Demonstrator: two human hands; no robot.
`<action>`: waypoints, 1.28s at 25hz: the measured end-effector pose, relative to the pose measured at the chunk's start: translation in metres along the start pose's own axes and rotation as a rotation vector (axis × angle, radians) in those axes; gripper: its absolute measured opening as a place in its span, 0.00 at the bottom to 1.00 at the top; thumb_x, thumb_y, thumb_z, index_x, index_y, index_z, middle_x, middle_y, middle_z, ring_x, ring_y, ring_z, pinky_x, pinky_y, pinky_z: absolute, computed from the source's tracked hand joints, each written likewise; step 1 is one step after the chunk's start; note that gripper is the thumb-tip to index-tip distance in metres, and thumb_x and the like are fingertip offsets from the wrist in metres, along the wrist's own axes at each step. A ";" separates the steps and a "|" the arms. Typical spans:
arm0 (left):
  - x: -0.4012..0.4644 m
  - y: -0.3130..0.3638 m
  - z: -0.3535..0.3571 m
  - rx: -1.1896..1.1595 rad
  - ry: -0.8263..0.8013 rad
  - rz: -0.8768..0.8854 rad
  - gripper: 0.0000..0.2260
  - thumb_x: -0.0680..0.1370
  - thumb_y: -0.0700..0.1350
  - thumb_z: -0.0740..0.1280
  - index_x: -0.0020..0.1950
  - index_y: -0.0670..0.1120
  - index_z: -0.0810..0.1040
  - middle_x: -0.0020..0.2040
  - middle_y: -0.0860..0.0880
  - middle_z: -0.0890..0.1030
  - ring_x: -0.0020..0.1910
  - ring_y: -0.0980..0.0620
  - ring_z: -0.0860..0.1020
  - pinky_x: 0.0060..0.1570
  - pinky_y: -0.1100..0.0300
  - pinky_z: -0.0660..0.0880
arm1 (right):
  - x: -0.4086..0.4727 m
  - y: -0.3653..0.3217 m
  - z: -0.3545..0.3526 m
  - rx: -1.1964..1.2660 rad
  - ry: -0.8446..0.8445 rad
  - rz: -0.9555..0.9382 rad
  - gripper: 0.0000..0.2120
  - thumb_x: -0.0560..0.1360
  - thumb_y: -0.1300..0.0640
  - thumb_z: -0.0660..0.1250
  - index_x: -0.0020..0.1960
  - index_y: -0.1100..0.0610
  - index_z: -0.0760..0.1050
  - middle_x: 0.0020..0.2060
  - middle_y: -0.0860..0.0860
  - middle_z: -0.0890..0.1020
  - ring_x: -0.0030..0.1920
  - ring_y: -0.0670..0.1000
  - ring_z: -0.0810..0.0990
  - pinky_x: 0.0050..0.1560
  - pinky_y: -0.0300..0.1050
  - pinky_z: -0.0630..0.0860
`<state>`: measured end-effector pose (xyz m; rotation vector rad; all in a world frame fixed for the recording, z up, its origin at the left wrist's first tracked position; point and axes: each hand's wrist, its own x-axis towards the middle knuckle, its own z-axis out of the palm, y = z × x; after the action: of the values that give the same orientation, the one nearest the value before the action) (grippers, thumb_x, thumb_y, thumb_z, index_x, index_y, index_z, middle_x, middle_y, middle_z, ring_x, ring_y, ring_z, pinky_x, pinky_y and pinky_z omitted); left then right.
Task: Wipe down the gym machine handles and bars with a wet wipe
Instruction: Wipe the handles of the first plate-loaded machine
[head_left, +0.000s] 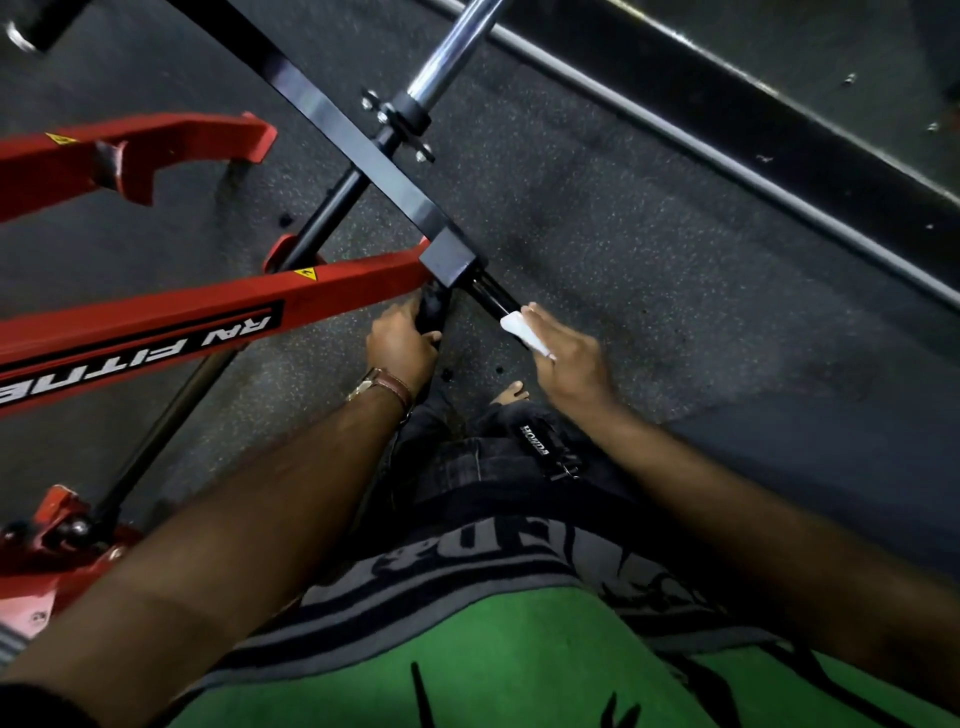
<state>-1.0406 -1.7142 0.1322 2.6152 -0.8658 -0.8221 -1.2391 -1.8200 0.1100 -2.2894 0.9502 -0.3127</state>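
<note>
A black square bar (332, 119) of the gym machine runs from the top left down to its end block at centre. Two black handles stick out below that end. My left hand (402, 345) is closed around the left handle (431, 312). My right hand (569, 356) presses a folded white wet wipe (522, 330) around the right handle (493, 296), just below the bar's end.
A red frame arm (156, 332) with white lettering crosses on the left, with a second red arm (130, 150) above it. A chrome weight sleeve (452, 52) points to the top. A grey rail (727, 156) runs diagonally at right. Dark rubber floor lies below; my bare toes (511, 392) show.
</note>
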 end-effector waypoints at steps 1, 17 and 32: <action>-0.001 0.001 0.001 0.005 0.005 0.000 0.20 0.77 0.42 0.72 0.68 0.45 0.76 0.59 0.40 0.80 0.58 0.40 0.77 0.55 0.50 0.74 | 0.002 0.001 0.006 -0.078 0.050 -0.099 0.22 0.72 0.69 0.63 0.65 0.60 0.79 0.60 0.61 0.82 0.49 0.59 0.85 0.45 0.49 0.83; 0.001 -0.016 0.011 -0.021 0.002 0.064 0.20 0.77 0.43 0.71 0.68 0.45 0.76 0.55 0.40 0.81 0.56 0.38 0.78 0.53 0.51 0.73 | -0.010 0.023 -0.006 0.038 0.026 -0.260 0.28 0.68 0.73 0.67 0.65 0.56 0.78 0.64 0.63 0.77 0.58 0.57 0.83 0.56 0.48 0.81; 0.005 -0.028 0.018 -0.019 0.003 0.084 0.23 0.78 0.47 0.70 0.73 0.48 0.73 0.56 0.39 0.81 0.56 0.36 0.78 0.53 0.49 0.74 | 0.074 -0.004 -0.021 0.845 -0.726 1.029 0.11 0.80 0.68 0.54 0.51 0.66 0.76 0.37 0.62 0.82 0.34 0.57 0.80 0.34 0.45 0.80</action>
<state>-1.0352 -1.6964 0.1044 2.5442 -0.9555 -0.8001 -1.1938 -1.8794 0.1276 -0.8362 1.1378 0.4591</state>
